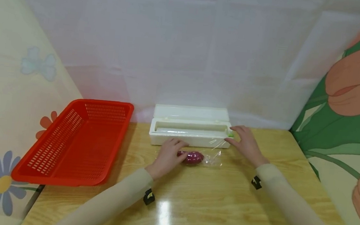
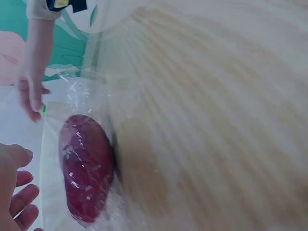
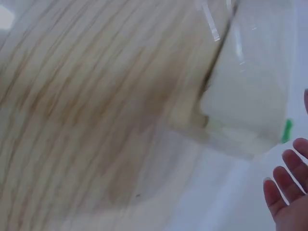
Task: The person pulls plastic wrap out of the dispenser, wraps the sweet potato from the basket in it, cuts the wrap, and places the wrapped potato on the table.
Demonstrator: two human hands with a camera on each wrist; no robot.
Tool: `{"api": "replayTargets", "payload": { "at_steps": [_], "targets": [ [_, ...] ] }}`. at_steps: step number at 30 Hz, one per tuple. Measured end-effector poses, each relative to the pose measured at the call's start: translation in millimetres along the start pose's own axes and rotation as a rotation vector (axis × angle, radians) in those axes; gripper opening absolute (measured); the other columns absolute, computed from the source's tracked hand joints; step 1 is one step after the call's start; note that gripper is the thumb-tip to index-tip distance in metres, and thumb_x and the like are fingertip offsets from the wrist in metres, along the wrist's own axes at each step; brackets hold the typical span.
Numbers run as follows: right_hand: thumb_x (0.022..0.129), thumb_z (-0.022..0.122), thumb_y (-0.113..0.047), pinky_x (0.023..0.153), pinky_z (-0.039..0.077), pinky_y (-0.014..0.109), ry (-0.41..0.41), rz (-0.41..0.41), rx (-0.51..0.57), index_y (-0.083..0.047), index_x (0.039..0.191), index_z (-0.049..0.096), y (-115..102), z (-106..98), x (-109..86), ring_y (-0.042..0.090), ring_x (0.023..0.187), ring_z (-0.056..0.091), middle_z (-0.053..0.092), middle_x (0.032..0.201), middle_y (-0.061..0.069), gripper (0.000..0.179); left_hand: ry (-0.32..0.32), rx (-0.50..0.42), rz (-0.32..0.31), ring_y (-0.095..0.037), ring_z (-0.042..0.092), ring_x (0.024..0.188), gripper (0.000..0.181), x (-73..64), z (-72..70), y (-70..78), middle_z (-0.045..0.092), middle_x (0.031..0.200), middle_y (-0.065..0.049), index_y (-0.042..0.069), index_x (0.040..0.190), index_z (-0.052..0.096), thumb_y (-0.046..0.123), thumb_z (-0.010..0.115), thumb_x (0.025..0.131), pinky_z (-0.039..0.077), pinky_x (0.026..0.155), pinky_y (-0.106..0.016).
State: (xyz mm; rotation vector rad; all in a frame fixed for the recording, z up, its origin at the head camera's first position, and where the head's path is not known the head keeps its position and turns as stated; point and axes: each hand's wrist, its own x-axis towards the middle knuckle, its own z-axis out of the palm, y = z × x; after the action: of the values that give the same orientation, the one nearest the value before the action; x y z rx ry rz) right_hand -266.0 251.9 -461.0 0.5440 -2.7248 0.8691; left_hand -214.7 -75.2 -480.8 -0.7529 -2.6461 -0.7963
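Observation:
A purple sweet potato (image 1: 194, 158) lies on the table in clear plastic wrap (image 1: 213, 159), in front of a white cling film dispenser (image 1: 193, 141) with its lid raised. My left hand (image 1: 168, 157) reaches over the potato's left end in the head view; its fingers hang loosely curved at the dispenser's front edge. Seen from the left wrist, that hand's fingers stand apart beside the wrapped sweet potato (image 2: 85, 168). My right hand (image 1: 247, 144) is at the dispenser's right end, thumb and fingers spread around a small green slider (image 1: 231, 135), gripping nothing visible.
A red plastic basket (image 1: 107, 174) with slotted sides stands at the left of the wooden table (image 1: 210, 208). Behind the dispenser hangs a white cloth (image 1: 178, 55). Flower-printed panels flank the table on both sides.

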Motion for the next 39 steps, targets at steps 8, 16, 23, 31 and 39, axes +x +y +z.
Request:
{"api": "replayTargets", "payload": {
  "at_steps": [8,16,23,31,39],
  "targets": [
    [0.094,0.078,-0.039,0.120,0.028,0.065,-0.092,0.111,0.099,0.004,0.146,0.052,19,10,4.4,0.047,0.144,0.039,0.044,0.156,0.026,0.072,-0.071,-0.109,0.007,-0.027,0.060,0.113,0.032,39.9,9.1,18.5,0.071,0.123,-0.008,0.008,0.125,0.072,0.026,0.074,0.098,0.048,0.101,-0.046],
    [0.094,0.079,-0.028,0.112,0.039,0.066,-0.026,0.096,0.153,-0.001,0.138,0.059,26,16,-0.4,0.044,0.138,0.047,0.050,0.151,0.023,0.055,-0.118,-0.116,0.035,-0.023,0.062,0.114,0.028,93.5,32.1,49.0,0.074,0.120,-0.003,0.012,0.124,0.074,0.029,0.069,0.102,0.046,0.106,-0.039],
    [0.093,0.080,-0.014,0.099,0.050,0.061,0.035,0.015,0.161,0.003,0.135,0.060,30,26,-0.2,0.045,0.125,0.056,0.055,0.144,0.027,0.049,-0.172,-0.099,-0.004,-0.018,0.062,0.109,0.026,127.9,55.6,67.4,0.076,0.118,0.002,0.017,0.124,0.076,0.030,0.067,0.103,0.046,0.100,-0.035],
    [0.090,0.080,-0.004,0.089,0.053,0.054,0.081,-0.050,0.199,0.000,0.131,0.063,31,31,-2.9,0.038,0.112,0.060,0.062,0.136,0.022,0.045,-0.224,0.005,-0.042,-0.016,0.062,0.107,0.026,145.1,78.2,73.6,0.076,0.116,0.009,0.023,0.124,0.077,0.035,0.070,0.101,0.047,0.097,-0.036],
    [0.091,0.080,-0.009,0.091,0.053,0.052,0.066,-0.001,0.223,0.001,0.130,0.064,30,29,-4.3,0.035,0.110,0.061,0.065,0.131,0.021,0.044,-0.196,-0.017,-0.012,-0.019,0.064,0.104,0.019,148.9,86.5,72.2,0.078,0.110,0.007,0.022,0.116,0.081,0.028,0.072,0.100,0.049,0.094,-0.035]
  ]
}}
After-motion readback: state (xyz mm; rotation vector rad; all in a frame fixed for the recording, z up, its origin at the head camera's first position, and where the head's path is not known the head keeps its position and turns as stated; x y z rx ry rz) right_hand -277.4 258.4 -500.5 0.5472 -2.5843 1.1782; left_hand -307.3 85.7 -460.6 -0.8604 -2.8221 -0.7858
